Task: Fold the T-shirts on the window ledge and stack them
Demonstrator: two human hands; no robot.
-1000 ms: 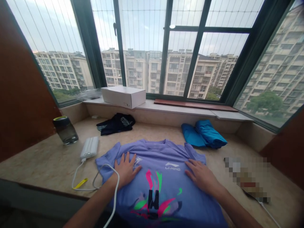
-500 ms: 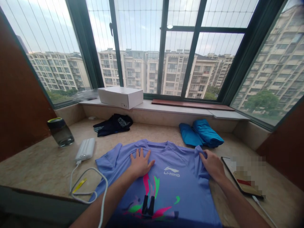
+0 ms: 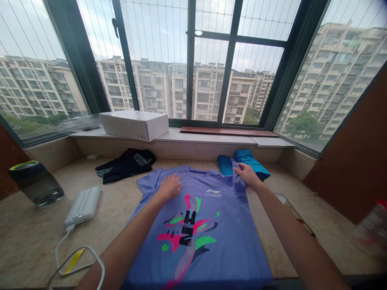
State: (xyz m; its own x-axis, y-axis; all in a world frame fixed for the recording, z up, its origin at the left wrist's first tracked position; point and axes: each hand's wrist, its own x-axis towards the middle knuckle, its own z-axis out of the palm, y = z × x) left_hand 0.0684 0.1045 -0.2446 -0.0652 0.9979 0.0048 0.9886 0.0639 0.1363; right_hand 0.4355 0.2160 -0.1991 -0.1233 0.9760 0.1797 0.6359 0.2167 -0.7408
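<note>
A purple T-shirt point(image 3: 208, 225) with a pink, green and black print lies face up on the beige stone ledge point(image 3: 36, 237). My left hand point(image 3: 169, 187) rests on its upper left chest near the collar, fingers curled and pressed down on the cloth. My right hand point(image 3: 247, 174) pinches the shirt's right shoulder and sleeve, which is lifted and folded inward. Both forearms reach across the shirt.
Rolled blue cloth point(image 3: 250, 163) lies just behind my right hand. A dark garment point(image 3: 125, 165), a white power bank point(image 3: 83, 205) with a white cable point(image 3: 75, 262), a dark bottle point(image 3: 34, 183), a white box point(image 3: 134, 124) on the sill and a flat device point(image 3: 294, 213) surround the shirt.
Both hands slid up the shirt from the chest to the shoulders. My right hand closed on the right sleeve and lifted it inward. The camera view shifted to the right.
</note>
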